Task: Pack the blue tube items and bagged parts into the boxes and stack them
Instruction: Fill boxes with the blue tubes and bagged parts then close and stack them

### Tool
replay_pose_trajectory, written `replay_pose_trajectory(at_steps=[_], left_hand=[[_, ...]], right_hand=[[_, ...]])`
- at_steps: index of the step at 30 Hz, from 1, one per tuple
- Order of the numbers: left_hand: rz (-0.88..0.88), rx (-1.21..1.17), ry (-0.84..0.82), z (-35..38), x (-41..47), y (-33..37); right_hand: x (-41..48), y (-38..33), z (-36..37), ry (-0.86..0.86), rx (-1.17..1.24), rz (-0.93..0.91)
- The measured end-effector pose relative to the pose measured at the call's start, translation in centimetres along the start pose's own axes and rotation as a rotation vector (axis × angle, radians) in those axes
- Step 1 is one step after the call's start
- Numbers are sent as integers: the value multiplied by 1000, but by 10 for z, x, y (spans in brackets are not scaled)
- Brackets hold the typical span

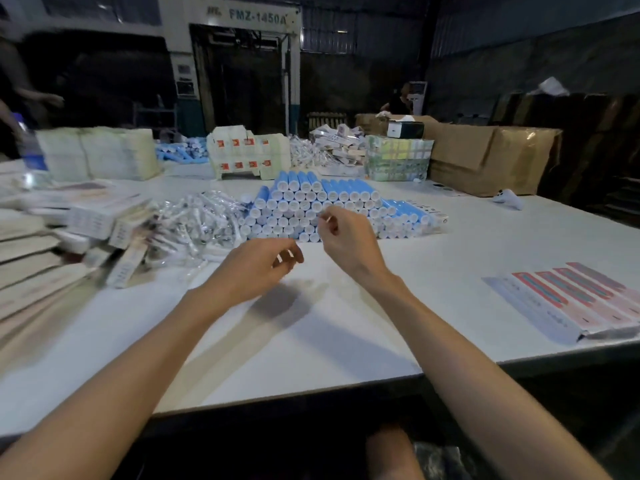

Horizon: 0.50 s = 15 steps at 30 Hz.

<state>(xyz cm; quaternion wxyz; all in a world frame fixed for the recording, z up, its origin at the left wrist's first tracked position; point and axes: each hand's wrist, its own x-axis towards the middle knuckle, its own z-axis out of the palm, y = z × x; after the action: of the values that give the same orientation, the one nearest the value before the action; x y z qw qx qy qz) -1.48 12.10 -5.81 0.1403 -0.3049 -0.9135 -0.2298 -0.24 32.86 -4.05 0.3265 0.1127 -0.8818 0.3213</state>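
Note:
A stacked pile of blue tubes [318, 206] with white round ends lies in the middle of the white table [346, 323]. To its left sits a heap of clear bagged parts [194, 223]. Flat and filled boxes [104, 220] are piled at the left. My left hand [256, 268] hovers above the table in front of the bagged parts, fingers loosely curled, holding nothing. My right hand [346, 237] hangs just in front of the tube pile, fingers loosely curled, and nothing shows in its grasp.
Flat pink box blanks [571, 299] lie at the right near the table edge. Bundles of folded cartons [249, 155], more tubes [180, 152] and brown cardboard boxes [485, 161] line the far side. A water bottle [29, 147] stands far left. A person stands in the background.

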Motion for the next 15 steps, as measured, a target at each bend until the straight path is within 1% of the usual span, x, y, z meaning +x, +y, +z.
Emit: replay_pose_trajectory(at_steps=[2,4,7,9,13,15], left_hand=[[-101,13,35,-10,-6,-8],[-185,65,74,-17,-17,-18],[-302,161,64,-27,-36,-36],[-397,242,69,-36,-52,-51],[-559,493,183,-67,-86,-90],[-655,614,207,-84,-98,-106]], right_hand=[[9,-32,38,-18,171,-26],[10,-58,76,-27,283,-5],[-5,-72,118,-32,315,30],[-15,-70,137,-91,312,44],[-17,-61,147,-149,323,12],[-17,-61,148,-180,362,17]])
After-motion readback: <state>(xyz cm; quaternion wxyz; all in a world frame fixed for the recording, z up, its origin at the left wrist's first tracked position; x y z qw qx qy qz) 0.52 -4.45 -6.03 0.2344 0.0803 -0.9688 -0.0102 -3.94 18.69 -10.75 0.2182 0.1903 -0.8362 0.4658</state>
